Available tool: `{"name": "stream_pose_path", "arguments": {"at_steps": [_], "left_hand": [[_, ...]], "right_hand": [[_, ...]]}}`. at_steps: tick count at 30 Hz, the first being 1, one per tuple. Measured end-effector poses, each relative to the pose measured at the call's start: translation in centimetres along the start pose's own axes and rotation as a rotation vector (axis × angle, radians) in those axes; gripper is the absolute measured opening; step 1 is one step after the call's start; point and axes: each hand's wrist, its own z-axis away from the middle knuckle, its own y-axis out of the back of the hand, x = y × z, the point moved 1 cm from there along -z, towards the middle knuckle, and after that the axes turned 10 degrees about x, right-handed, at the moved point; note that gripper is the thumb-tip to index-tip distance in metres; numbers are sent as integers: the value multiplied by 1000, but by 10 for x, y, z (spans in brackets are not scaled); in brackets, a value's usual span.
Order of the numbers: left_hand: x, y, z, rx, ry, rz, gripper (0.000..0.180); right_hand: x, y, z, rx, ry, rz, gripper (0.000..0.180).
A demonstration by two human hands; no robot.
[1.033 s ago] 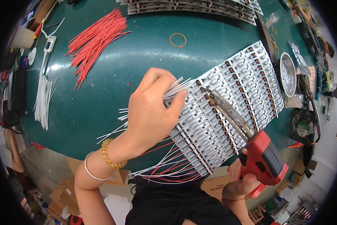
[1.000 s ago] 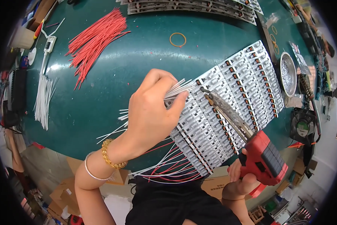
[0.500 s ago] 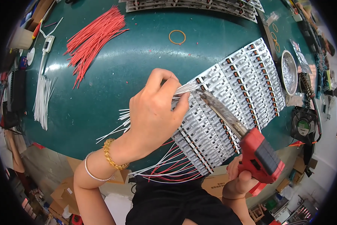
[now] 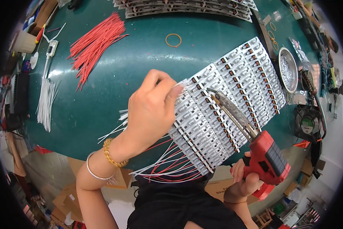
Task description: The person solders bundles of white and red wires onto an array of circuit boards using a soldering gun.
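Note:
My left hand (image 4: 150, 108) is closed on a small bundle of white wires (image 4: 183, 84), its fingertips at the upper left edge of a board panel (image 4: 232, 95). The wires' tail ends stick out behind the hand. Rows of small grey modules with dark and orange parts cover the panel. My right hand (image 4: 247, 177) grips a red and black soldering gun (image 4: 268, 160). Its dark bent tip (image 4: 211, 90) hovers over the panel, a little right of the wire ends. Red and white wires (image 4: 167, 166) trail off the panel's near left edge.
A pile of red wires (image 4: 97, 44) and a bunch of white wires (image 4: 47, 105) lie to the left. A rubber band (image 4: 173, 40) rests mid-table. More panels (image 4: 186, 10) are stacked at the back. On the right stand a metal bowl (image 4: 287, 70) and a small black fan (image 4: 307, 123).
The soldering gun's tip has backed away from the wire ends, to the right. My left hand has shifted slightly left, fingers drawn closer together. The whole view has drifted a little.

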Motion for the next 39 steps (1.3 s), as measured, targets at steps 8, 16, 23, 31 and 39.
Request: {"name": "stream_pose_path", "arguments": {"at_steps": [8,16,23,31,39], "left_hand": [[29,10,1,102,-88,-6,8],[21,-7,10,9,-48,-119,13],[20,-5,12,-2,-68,-109,14],[21,-9,14,33,-103,-138,16],[20,-10,15,50,-125,-160,16]], "right_hand": [[-1,9,4,28,9,6,82],[22,28,12,16,34,126,88],[33,39,16,5,74,216,84],[51,58,26,30,34,373,85],[38,39,18,10,105,306,87]]}}
